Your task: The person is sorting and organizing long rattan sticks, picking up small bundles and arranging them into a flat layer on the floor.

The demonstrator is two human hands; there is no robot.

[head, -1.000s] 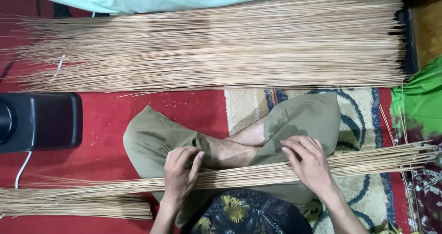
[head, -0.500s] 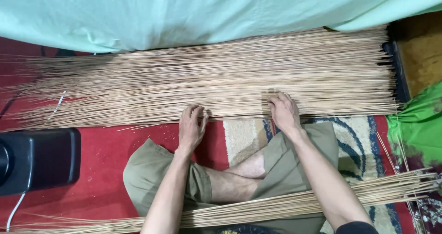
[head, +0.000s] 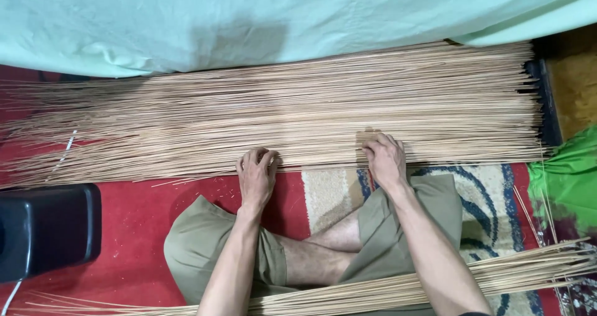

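Sticks (head: 298, 120) lie in a wide far pile across the red rug (head: 137, 229); left hand (head: 257, 174) and right hand (head: 385, 159) press its near edge, fingers curled, slightly apart, gripping nothing

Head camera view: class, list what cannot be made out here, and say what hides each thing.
- Fingertips of the left hand and right hand: curled into the large stick pile.
- Black box: cut by the left edge.
- Lap bundle of sticks: crossed by the forearms, cut by the bottom edge.
- Pile's far edge: under the pale green cloth.
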